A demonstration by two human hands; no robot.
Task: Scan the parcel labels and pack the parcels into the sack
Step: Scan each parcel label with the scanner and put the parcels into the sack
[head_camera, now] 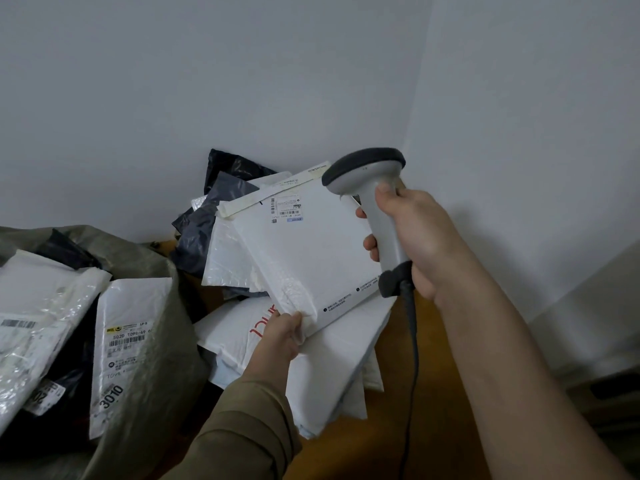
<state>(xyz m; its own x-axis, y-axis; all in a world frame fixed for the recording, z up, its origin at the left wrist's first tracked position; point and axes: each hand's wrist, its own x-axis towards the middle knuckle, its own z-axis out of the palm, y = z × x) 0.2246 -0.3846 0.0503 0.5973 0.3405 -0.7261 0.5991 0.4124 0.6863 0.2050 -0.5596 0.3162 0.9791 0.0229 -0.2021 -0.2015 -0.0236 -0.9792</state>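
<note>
While the left hand [282, 336], coming out of a khaki sleeve [239, 427], pinches the near corner of a white mailer [311, 258] between thumb and curled fingers, the right hand [412, 233] has its grip clenched round the handle of a grey scanner [375, 202]. The right forearm is bare. A dark cable [412, 358] hangs from the base of the scanner's handle and runs down toward the lower edge of the view.

The mailer is held tilted above the desk [398, 427], its printed label [285, 206] near the far edge, facing up. The scanner's dark head sits just beyond the mailer's far right corner, and the fingertips of the right hand show against the mailer's right edge.

Under the lifted mailer lies a pile [322, 368] of white parcels on the brown desk; the one on top carries red lettering, partly hidden by the left hand. Further back, behind the held mailer, more parcels lean toward the wall [207, 81]: a clear-white bubble bag [228, 258], grey and black poly bags [214, 209], and another white envelope with a paper strip along its edge.

At the left stands the sack [156, 306], olive-grey and open at the top. Parcels are already inside it: a white one [128, 341] with a barcode label and the figure 3010, others in white and clear wrap, and dark ones between them.
</note>
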